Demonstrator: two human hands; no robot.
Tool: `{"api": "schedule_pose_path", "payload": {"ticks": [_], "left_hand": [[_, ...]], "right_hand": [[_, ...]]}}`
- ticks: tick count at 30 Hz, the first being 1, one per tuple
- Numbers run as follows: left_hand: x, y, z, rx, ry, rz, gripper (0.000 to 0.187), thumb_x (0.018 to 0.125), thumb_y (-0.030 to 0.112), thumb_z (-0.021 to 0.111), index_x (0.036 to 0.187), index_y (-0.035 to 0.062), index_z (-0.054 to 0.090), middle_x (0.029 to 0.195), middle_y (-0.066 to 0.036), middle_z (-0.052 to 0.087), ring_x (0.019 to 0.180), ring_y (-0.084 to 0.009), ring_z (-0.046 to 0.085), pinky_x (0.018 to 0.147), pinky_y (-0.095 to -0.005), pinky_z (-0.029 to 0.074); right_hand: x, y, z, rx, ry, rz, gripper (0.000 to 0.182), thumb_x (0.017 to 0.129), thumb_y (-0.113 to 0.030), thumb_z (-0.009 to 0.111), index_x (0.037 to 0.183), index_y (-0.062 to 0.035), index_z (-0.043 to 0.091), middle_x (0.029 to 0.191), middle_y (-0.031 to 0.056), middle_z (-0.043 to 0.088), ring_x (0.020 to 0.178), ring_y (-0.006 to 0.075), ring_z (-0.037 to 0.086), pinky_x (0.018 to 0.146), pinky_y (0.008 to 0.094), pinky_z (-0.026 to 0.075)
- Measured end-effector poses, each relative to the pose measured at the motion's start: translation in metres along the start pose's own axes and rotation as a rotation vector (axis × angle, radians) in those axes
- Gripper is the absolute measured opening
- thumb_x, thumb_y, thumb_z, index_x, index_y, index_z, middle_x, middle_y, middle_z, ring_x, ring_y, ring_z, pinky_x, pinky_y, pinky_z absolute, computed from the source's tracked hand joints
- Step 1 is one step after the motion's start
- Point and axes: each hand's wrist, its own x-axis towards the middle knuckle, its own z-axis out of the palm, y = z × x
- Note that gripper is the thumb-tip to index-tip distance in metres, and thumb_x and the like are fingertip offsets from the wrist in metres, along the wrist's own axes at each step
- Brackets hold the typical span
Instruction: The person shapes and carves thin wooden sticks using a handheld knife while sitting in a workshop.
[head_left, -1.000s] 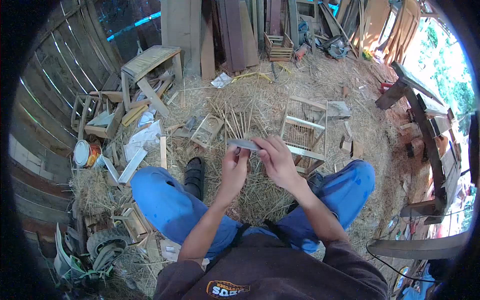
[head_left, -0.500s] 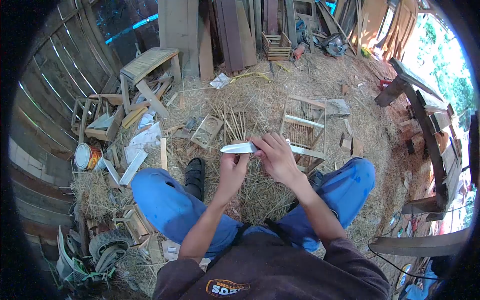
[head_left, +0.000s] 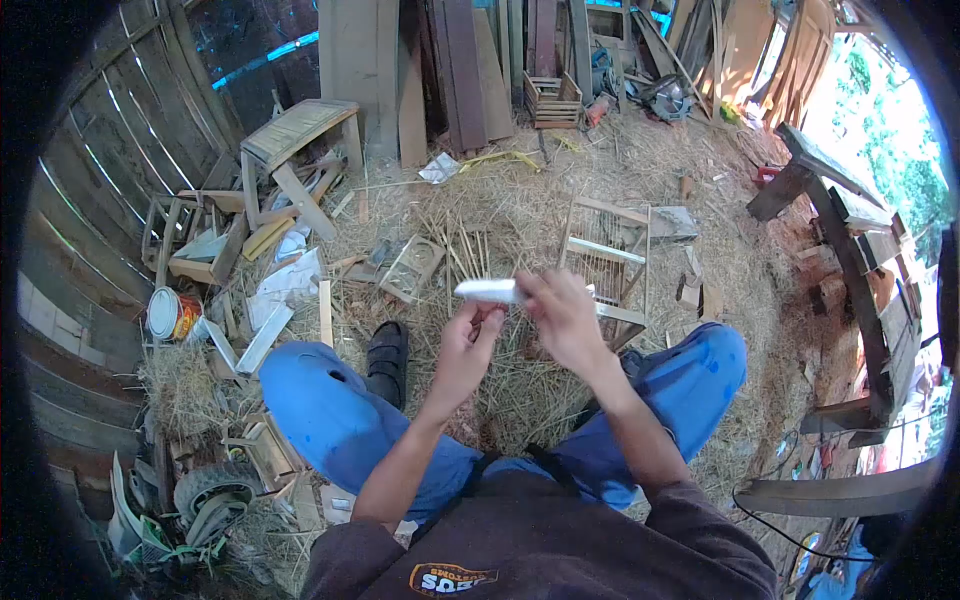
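My right hand (head_left: 565,315) is closed around one end of a flat white strip (head_left: 488,290), whose rounded free end points left. What the strip is made of cannot be told, and its gripped end is hidden by the fingers. Just below the strip is my left hand (head_left: 468,345), its fingers curled and the thumb near the fingertips. A small gap shows between it and the strip, and anything inside it is too small to make out. Beyond my right hand, a slatted wooden frame (head_left: 607,246) lies on the straw. Several thin sticks (head_left: 468,250) lie just past the strip.
Straw covers the ground. A wooden board piece with cut-outs (head_left: 413,268) lies ahead of my left knee. At left stand a small wooden stool (head_left: 300,130) and a paint can (head_left: 172,314). A slatted crate (head_left: 553,101) and a circular saw (head_left: 668,98) are at the back; a bench (head_left: 850,245) stands right.
My left hand has come off the white strip and dropped slightly below it. My right hand has shifted a little to the right with the strip, which has turned slightly.
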Motion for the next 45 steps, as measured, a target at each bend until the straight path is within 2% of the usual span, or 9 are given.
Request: {"api": "schedule_pose_path", "payload": {"ticks": [3, 9, 14, 18, 25, 26, 29, 40, 45], "left_hand": [[-0.003, 0.004, -0.008, 0.028, -0.045, -0.162, 0.014, 0.103, 0.015, 0.058, 0.109, 0.0023, 0.061, 0.09, 0.002, 0.061, 0.08, -0.0034, 0.052, 0.071, -0.022, 0.043], [-0.005, 0.002, -0.006, 0.005, -0.004, -0.17, 0.014, 0.103, 0.015, 0.059, 0.107, 0.0028, 0.062, 0.087, 0.004, 0.059, 0.079, -0.0028, 0.05, 0.069, -0.0217, 0.04], [-0.006, 0.005, -0.013, 0.04, 0.008, -0.159, 0.012, 0.102, 0.014, 0.06, 0.102, 0.003, 0.064, 0.083, 0.005, 0.056, 0.075, -0.0026, 0.047, 0.065, -0.0214, 0.037], [-0.007, 0.0, -0.012, 0.03, 0.019, -0.143, 0.012, 0.101, 0.014, 0.06, 0.102, 0.0026, 0.064, 0.083, 0.005, 0.056, 0.075, -0.0027, 0.047, 0.065, -0.0216, 0.037], [-0.004, 0.019, -0.002, 0.034, 0.056, -0.071, 0.011, 0.1, 0.013, 0.059, 0.108, 0.0073, 0.061, 0.072, 0.009, 0.044, 0.058, -0.0002, 0.035, 0.05, -0.0198, 0.027], [-0.005, 0.018, -0.003, -0.04, 0.029, -0.128, 0.013, 0.101, 0.014, 0.058, 0.111, 0.0062, 0.061, 0.074, 0.008, 0.046, 0.059, -0.0002, 0.036, 0.05, -0.0197, 0.028], [-0.006, 0.011, -0.009, -0.224, -0.024, -0.248, 0.017, 0.103, 0.014, 0.056, 0.116, 0.0046, 0.061, 0.076, 0.006, 0.048, 0.059, -0.0003, 0.038, 0.048, -0.0196, 0.028], [-0.007, 0.029, -0.002, -0.339, -0.061, -0.384, 0.014, 0.105, 0.017, 0.055, 0.111, 0.006, 0.061, 0.071, 0.007, 0.04, 0.051, -0.0006, 0.032, 0.044, -0.0201, 0.024], [-0.006, 0.006, -0.005, -0.361, -0.037, -0.375, 0.021, 0.106, 0.016, 0.054, 0.121, 0.005, 0.061, 0.071, 0.008, 0.04, 0.051, 0.0003, 0.03, 0.044, -0.0202, 0.024]], "right_hand": [[0.0, 0.016, 0.002, -0.042, 0.058, 0.041, 0.032, 0.089, -0.013, 0.065, 0.121, -0.0089, 0.063, 0.089, 0.0094, 0.056, 0.087, 0.0294, 0.055, 0.076, 0.0412, 0.041], [0.0, 0.008, 0.001, 0.054, 0.054, -0.016, 0.027, 0.094, -0.022, 0.059, 0.117, -0.007, 0.063, 0.086, 0.0118, 0.054, 0.08, 0.0338, 0.052, 0.073, 0.0444, 0.04], [0.017, 0.053, -0.012, -0.157, 0.291, 0.262, 0.027, 0.086, -0.01, 0.066, 0.112, -0.0081, 0.064, 0.086, 0.0106, 0.059, 0.082, 0.0315, 0.055, 0.072, 0.0432, 0.041], [-0.005, 0.008, -0.005, 0.031, 0.058, 0.023, 0.03, 0.084, -0.004, 0.062, 0.114, -0.0084, 0.063, 0.084, 0.0107, 0.058, 0.08, 0.0343, 0.054, 0.071, 0.0457, 0.041], [0.013, 0.027, -0.023, -0.084, 0.2, 0.244, 0.017, 0.091, -0.012, 0.059, 0.108, -0.0071, 0.062, 0.088, 0.0134, 0.061, 0.085, 0.0352, 0.056, 0.073, 0.0483, 0.043], [0.004, 0.024, -0.018, -0.049, 0.026, 0.256, 0.019, 0.092, -0.014, 0.06, 0.11, -0.008, 0.062, 0.09, 0.0126, 0.06, 0.085, 0.0335, 0.056, 0.073, 0.0461, 0.043], [-0.01, -0.003, 0.001, 0.095, 0.062, -0.037, 0.026, 0.091, -0.016, 0.064, 0.116, -0.0085, 0.062, 0.091, 0.0107, 0.058, 0.085, 0.0316, 0.056, 0.074, 0.0432, 0.043], [0.005, 0.012, -0.004, -0.003, 0.201, 0.104, 0.032, 0.081, -0.004, 0.069, 0.112, -0.0108, 0.062, 0.084, 0.0088, 0.06, 0.078, 0.032, 0.057, 0.069, 0.0442, 0.042], [-0.012, -0.01, 0.006, 0.057, 0.094, -0.062, 0.028, 0.087, -0.012, 0.067, 0.114, -0.0057, 0.061, 0.083, 0.0089, 0.057, 0.079, 0.03, 0.055, 0.071, 0.0415, 0.042]]}}
